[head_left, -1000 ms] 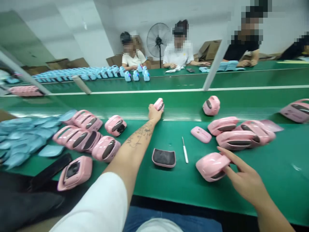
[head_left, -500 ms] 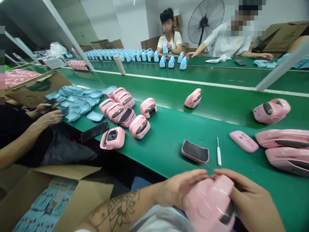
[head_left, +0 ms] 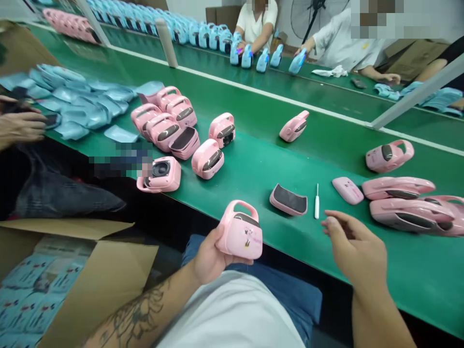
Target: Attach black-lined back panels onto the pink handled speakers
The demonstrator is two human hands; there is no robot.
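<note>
My left hand is closed around the lower left side of a pink portable speaker, held just off the front edge of the bench. Its looped handle points up, and a printed panel faces me. My right hand hovers over the green bench with its fingers loosely bent and nothing visible in them. Just beyond its fingertips lies a small white-handled screwdriver. Left of that is a curved pink cover with a dark inner face. A pink printed panel rests behind my right hand.
Several pink speakers lie at the right; others stand at the left beside blue covers. One opened speaker sits at the bench edge. An open carton is at lower left. Co-workers handle blue units across the bench.
Both hands were on the pink speaker, low in front of me. The left hand has moved it left and up, turning its printed side toward me, while the right hand has let go.
</note>
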